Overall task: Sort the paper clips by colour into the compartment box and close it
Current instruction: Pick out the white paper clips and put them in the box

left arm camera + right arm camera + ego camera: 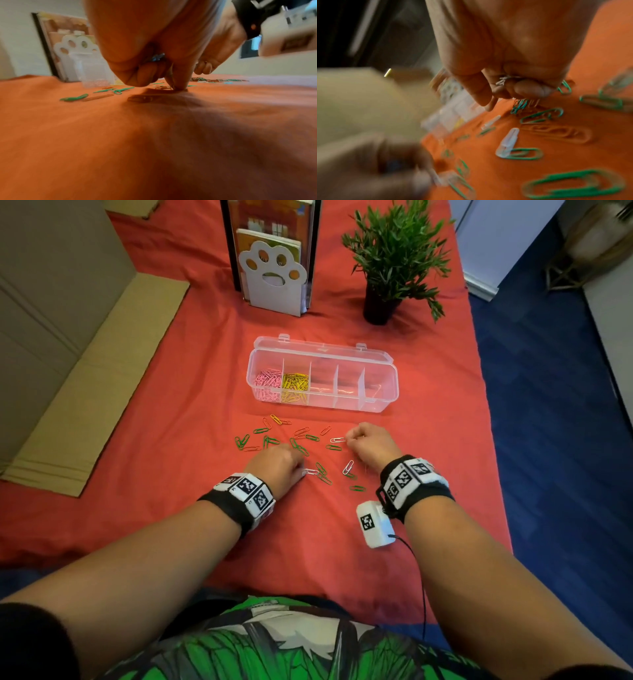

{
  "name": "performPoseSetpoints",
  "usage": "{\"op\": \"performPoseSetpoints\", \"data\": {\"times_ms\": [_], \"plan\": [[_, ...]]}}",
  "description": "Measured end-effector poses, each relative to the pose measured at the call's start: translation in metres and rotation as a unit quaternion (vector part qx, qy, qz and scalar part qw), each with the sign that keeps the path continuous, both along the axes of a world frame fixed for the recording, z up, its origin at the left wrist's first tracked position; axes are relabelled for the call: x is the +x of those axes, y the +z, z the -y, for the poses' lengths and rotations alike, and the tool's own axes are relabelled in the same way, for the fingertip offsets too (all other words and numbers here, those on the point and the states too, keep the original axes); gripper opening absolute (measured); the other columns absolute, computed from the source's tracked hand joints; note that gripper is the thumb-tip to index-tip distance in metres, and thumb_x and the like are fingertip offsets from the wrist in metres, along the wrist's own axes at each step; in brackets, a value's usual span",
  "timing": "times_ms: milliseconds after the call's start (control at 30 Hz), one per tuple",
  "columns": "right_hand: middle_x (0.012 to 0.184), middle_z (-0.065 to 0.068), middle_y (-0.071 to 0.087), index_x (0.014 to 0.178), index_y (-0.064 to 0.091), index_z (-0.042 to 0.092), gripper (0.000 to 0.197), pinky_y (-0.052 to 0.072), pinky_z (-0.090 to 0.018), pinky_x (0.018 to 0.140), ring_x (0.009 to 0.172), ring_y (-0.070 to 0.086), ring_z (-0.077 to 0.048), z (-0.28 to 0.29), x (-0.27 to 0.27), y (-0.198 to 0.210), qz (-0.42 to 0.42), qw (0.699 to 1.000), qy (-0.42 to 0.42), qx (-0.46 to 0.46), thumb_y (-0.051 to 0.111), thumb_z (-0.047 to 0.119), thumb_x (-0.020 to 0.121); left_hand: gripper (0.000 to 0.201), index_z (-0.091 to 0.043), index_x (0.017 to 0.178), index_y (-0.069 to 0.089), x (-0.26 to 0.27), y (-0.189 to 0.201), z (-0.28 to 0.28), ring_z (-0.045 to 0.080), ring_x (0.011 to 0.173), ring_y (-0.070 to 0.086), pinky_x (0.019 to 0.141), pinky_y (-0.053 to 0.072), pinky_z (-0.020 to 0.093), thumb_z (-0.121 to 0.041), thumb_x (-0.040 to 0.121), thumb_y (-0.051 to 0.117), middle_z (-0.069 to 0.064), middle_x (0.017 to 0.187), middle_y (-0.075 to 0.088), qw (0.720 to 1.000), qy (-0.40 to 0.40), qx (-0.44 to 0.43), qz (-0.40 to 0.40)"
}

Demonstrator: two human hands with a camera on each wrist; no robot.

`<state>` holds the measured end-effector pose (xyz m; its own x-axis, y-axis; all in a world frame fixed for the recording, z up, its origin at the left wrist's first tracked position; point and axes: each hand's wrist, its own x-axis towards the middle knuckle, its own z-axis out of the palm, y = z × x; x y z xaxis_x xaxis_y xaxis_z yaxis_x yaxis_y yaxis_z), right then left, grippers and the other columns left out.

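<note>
The clear compartment box [383, 392] stands with its lid back; pink clips [269, 383] fill its leftmost compartment and yellow clips [294, 386] the one beside it. Green, red and white clips [298, 445] lie scattered on the red cloth in front of it. My left hand [301, 469] is curled over the cloth with a fingertip [178, 86] pressing down beside a white clip [311, 472], and white clips [158, 58] are bunched in its palm. My right hand [349, 438] is curled too, holding white clips [505, 79] in its palm, at the end of another white clip [337, 440].
A paw-shaped book stand [274, 275] and a potted plant [394, 261] stand behind the box. Flat cardboard [96, 392] lies at the left. The table's right edge [493, 440] drops to blue carpet. A small white tagged device [375, 523] hangs by my right wrist.
</note>
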<state>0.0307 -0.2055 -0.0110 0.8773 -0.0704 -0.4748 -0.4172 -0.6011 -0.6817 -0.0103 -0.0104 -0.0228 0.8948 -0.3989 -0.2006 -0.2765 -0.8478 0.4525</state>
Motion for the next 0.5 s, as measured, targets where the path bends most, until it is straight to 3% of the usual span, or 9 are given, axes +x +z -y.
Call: {"op": "performPoseSetpoints", "data": {"times_ms": [67,133,167,200,267,333,400,500], "plan": [[0.096,-0.012,0.057,0.083,0.062,0.017,0.018,0.047,-0.031,0.079,0.086,0.055,-0.027,-0.004,0.002,-0.004,0.049,0.985,0.093,-0.139,0.050,0.005,0.077,0.016,-0.012,0.091,0.066,-0.001,0.001,-0.002,0.025,0.091,0.057,0.080,0.040,0.030,-0.024,0.087,0.056,0.011,0.093,0.064,0.998,0.041,-0.033,-0.024],[0.105,-0.016,0.051,0.097,0.060,0.009,0.026,0.047,-0.037,0.084,0.097,0.053,-0.033,-0.007,0.003,-0.008,0.091,0.962,0.149,-0.210,0.048,0.001,0.076,0.013,-0.013,0.079,0.064,-0.001,0.004,-0.003,0.021,0.072,0.052,0.068,0.039,0.029,-0.023,0.086,0.058,0.006,0.074,0.061,0.986,0.122,-0.088,-0.075],[0.106,-0.016,0.049,0.101,0.058,0.008,0.028,0.047,-0.039,0.082,0.098,0.052,-0.034,-0.008,0.002,-0.009,0.108,0.952,0.167,-0.232,0.048,0.001,0.075,0.015,-0.016,0.071,0.059,-0.002,0.007,-0.003,0.018,0.061,0.048,0.059,0.037,0.028,-0.022,0.084,0.058,0.002,0.064,0.055,0.966,0.177,-0.137,-0.128],[0.106,-0.016,0.048,0.102,0.055,0.008,0.029,0.047,-0.040,0.081,0.098,0.052,-0.035,-0.010,0.002,-0.010,0.123,0.943,0.182,-0.249,0.048,0.001,0.075,0.019,-0.018,0.064,0.053,-0.002,0.010,-0.003,0.015,0.052,0.042,0.051,0.034,0.025,-0.021,0.081,0.058,-0.001,0.057,0.047,0.927,0.240,-0.210,-0.198],[0.107,-0.017,0.047,0.102,0.051,0.007,0.027,0.047,-0.042,0.080,0.098,0.052,-0.036,-0.014,0.002,-0.012,0.140,0.928,0.213,-0.273,0.048,0.001,0.076,0.021,-0.019,0.059,0.044,-0.002,0.018,-0.006,0.011,0.040,0.034,0.042,0.026,0.017,-0.016,0.079,0.049,-0.002,0.050,0.038,0.805,0.339,-0.361,-0.326],[0.109,-0.018,0.046,0.103,0.050,0.005,0.026,0.046,-0.044,0.082,0.099,0.051,-0.037,-0.018,0.003,-0.011,0.139,0.916,0.236,-0.292,0.045,-0.001,0.078,0.018,-0.016,0.061,0.045,-0.003,0.028,-0.013,0.010,0.038,0.035,0.041,0.027,0.015,-0.012,0.077,0.039,-0.003,0.049,0.039,0.699,0.360,-0.457,-0.415],[0.112,-0.019,0.046,0.105,0.049,0.003,0.028,0.046,-0.046,0.085,0.101,0.050,-0.038,-0.020,0.003,-0.009,0.135,0.909,0.248,-0.308,0.042,-0.003,0.079,0.022,-0.012,0.066,0.055,-0.001,0.034,-0.020,0.012,0.043,0.044,0.045,0.034,0.018,-0.013,0.076,0.034,0.000,0.052,0.048,0.649,0.351,-0.505,-0.448],[0.116,-0.019,0.045,0.108,0.047,0.001,0.027,0.044,-0.046,0.088,0.103,0.050,-0.038,-0.022,0.004,-0.009,0.125,0.903,0.258,-0.321,0.041,-0.002,0.082,0.029,-0.011,0.076,0.062,0.003,0.035,-0.022,0.012,0.050,0.055,0.049,0.045,0.020,-0.019,0.084,0.035,0.000,0.059,0.059,0.636,0.359,-0.509,-0.456]]}}
